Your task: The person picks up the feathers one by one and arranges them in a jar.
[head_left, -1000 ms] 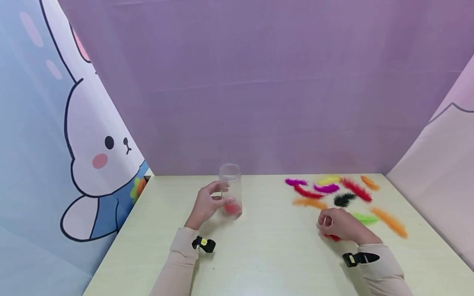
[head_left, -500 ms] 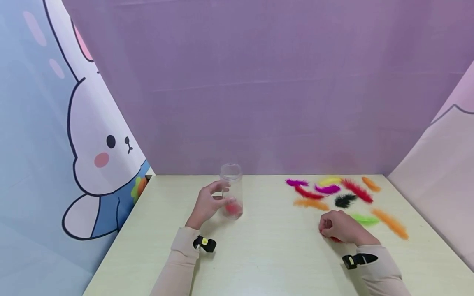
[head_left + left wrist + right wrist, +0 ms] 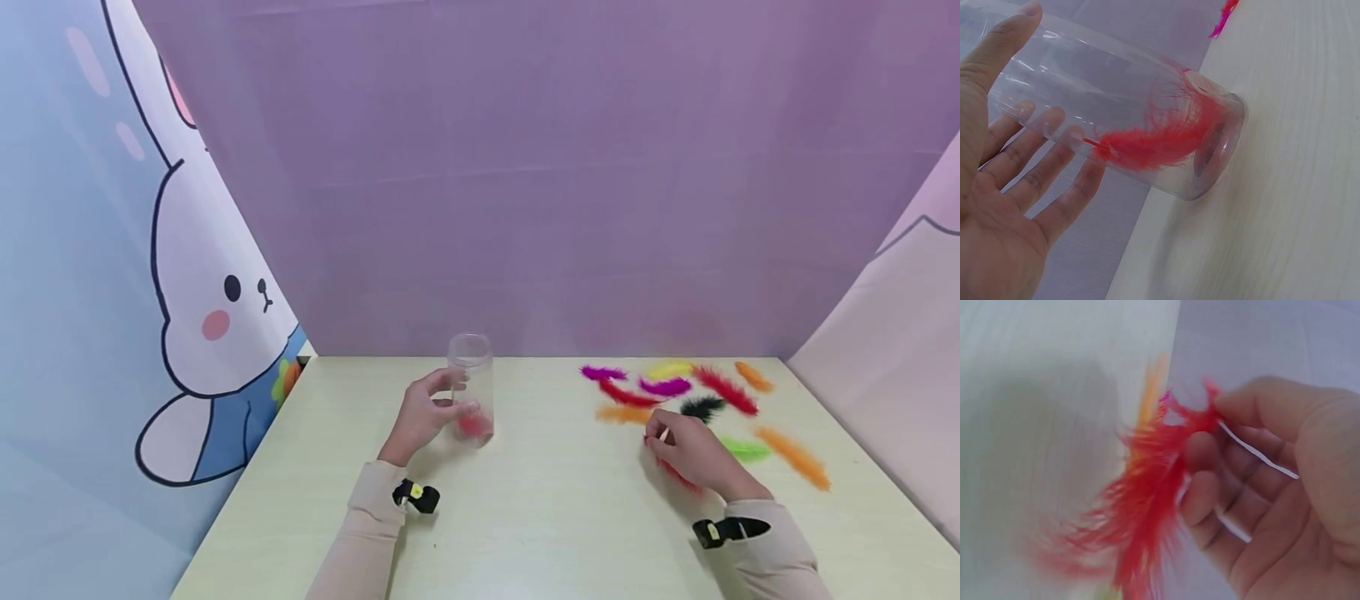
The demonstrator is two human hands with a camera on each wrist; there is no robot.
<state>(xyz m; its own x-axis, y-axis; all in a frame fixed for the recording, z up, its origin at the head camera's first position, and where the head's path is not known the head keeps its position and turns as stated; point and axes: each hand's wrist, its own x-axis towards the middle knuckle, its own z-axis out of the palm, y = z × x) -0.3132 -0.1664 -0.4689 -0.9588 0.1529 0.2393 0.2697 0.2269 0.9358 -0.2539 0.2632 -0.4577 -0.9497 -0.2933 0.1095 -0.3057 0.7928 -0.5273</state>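
Note:
A clear plastic jar (image 3: 480,385) stands upright near the back of the table, its mouth uncovered. My left hand (image 3: 420,419) holds it from the left side, thumb on the near side and fingers behind. Inside the jar a fluffy red feather (image 3: 1160,145) is curled against the bottom, as the left wrist view shows. Over the right part of the table, my right hand (image 3: 692,454) pinches another red feather (image 3: 1147,494) between thumb and fingertips. Its fluffy vane hangs out past the fingers, slightly blurred.
Beyond the right hand lie loose feathers: orange ones (image 3: 793,458), a green one (image 3: 746,450), a black one (image 3: 702,407), red ones (image 3: 724,389), purple ones (image 3: 664,387) and a yellow one (image 3: 670,369). A purple cloth (image 3: 540,183) hangs behind the table (image 3: 555,500).
My right hand has lifted slightly with the pinched red feather, and more of the feather shows below the hand. The left hand stays on the jar.

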